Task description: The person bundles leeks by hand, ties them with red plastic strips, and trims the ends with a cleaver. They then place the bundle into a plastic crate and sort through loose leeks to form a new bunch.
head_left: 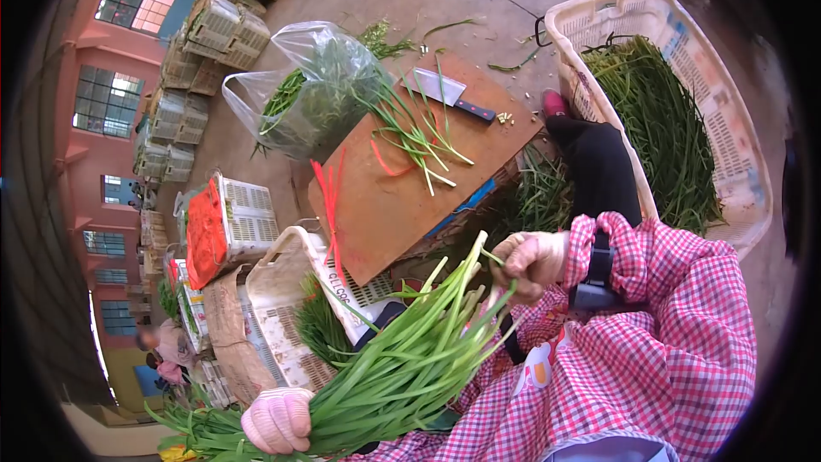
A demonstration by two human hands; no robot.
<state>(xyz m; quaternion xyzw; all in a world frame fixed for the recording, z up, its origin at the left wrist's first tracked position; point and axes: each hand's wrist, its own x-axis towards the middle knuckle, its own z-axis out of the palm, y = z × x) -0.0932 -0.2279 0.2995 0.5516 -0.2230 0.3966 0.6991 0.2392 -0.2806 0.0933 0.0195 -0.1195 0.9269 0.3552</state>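
Observation:
My left hand [278,421], in a pink knitted glove, is wrapped around the leafy part of a big bunch of garlic chives [385,368]. The pale stem ends of the bunch point up and to the right. At those ends my right hand [532,261], in a pale glove, has its fingers pinched on a thin green stalk. The fingertips are partly hidden. Beyond the hands, a brown board [453,188] carries a cleaver [445,94], some loose chives [419,141] and red ties [329,210].
A large white crate [590,94] of greens stands at the right beside my leg. A clear plastic bag [316,90] of greens leans at the board's far side. Another white crate [295,261] is at the left, near a crate with red material [205,235]. Stacked crates [227,30] line the wall.

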